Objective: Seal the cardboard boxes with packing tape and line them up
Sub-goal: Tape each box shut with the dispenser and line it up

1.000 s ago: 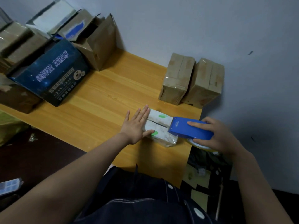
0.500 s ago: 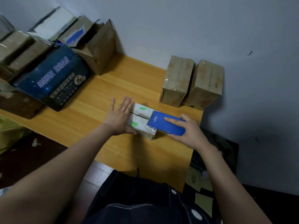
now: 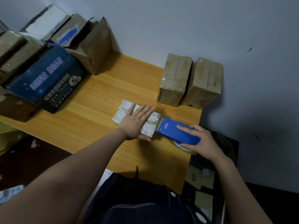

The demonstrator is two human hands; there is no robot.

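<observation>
A small pale box [image 3: 123, 109] wrapped in clear tape lies flat on the wooden table [image 3: 90, 113]. My left hand [image 3: 137, 121] lies flat on top of it with straight fingers, pressing it down. My right hand [image 3: 198, 140] grips a blue tape dispenser [image 3: 175, 134] whose front edge meets the box's right end; part of the tape roll shows under my palm. Two taped brown cardboard boxes [image 3: 175, 80] [image 3: 204, 83] stand side by side against the wall at the table's back right corner.
A dark blue printed box [image 3: 47, 80] and several open, worn cardboard boxes [image 3: 90, 46] crowd the table's left and back left. The table's right edge runs just beyond the dispenser, with clutter on the floor below. My dark apron fills the bottom centre.
The dispenser has been pulled back from on top of the box to its right end. My left hand has moved from the box's left side onto its top.
</observation>
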